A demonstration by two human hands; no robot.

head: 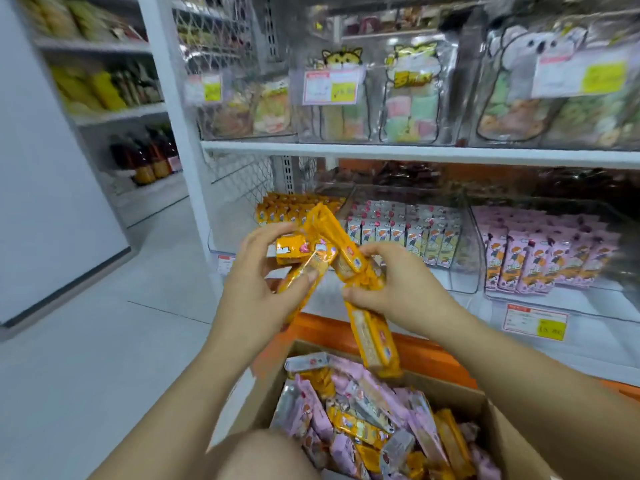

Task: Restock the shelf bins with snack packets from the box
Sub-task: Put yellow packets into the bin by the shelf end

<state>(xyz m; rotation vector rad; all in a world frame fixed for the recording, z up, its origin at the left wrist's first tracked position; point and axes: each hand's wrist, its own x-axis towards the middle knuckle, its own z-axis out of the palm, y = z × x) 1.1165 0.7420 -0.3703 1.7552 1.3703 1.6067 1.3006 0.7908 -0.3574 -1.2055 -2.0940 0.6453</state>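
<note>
A bundle of orange snack packets [325, 244] is held between both hands, just above the cardboard box [512, 441] that sits at six o'clock in the view. The left hand [252, 278] is curled round the left side of the bundle, with its thumb pressed on one packet. The right hand [398, 289] pinches the right side, and a dangling packet [374, 337] hangs from it toward the box.

The step in hand is judged to be the gathering and squaring of one flavour before it is shelved. The orange bin [239, 230] lies at twelve o'clock from the hands. For the next move, the loose packet would need to be secured, and the bundle then raised forward and stood in line with the rows already there.

One box is counted. Three clear bins are counted on the lower shelf: the orange one, a white-packet bin [464, 258] at one o'clock and a pink-packet bin [588, 299] at three o'clock. About five packets are held, though motion blur makes that count uncertain. The box's mixed pink, orange and silver packets are too heaped to be counted.
</note>
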